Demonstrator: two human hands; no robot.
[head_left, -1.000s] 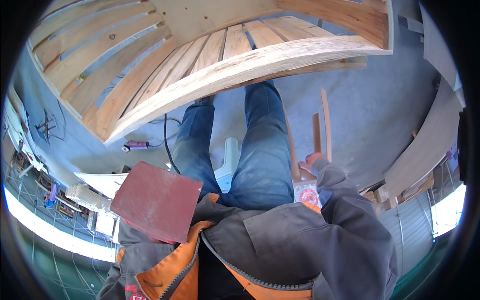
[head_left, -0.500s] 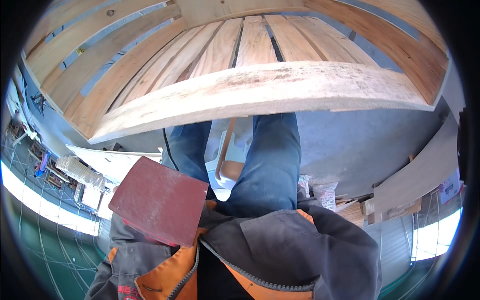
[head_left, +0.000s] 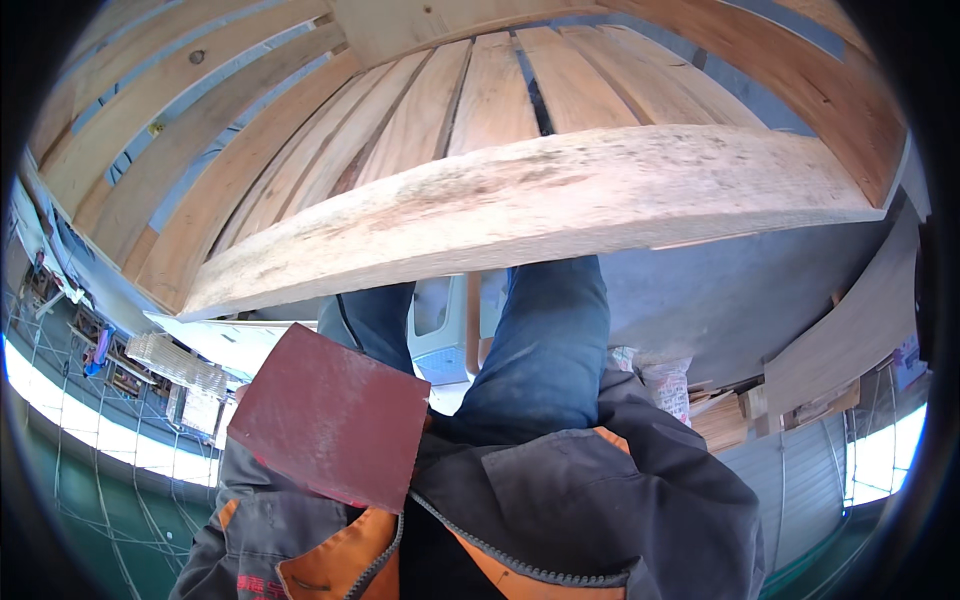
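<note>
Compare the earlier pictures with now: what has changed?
The wooden crate sits lower in view. The right hand, at first beside the right leg, is out of view, its hold unseen. A brown strip now shows between the legs. The maroon pad stays over the left sleeve.

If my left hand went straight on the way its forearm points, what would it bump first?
Probably the wooden crate's near board, with the maroon pad it holds leading, though exact aim and depth are unclear.
</note>
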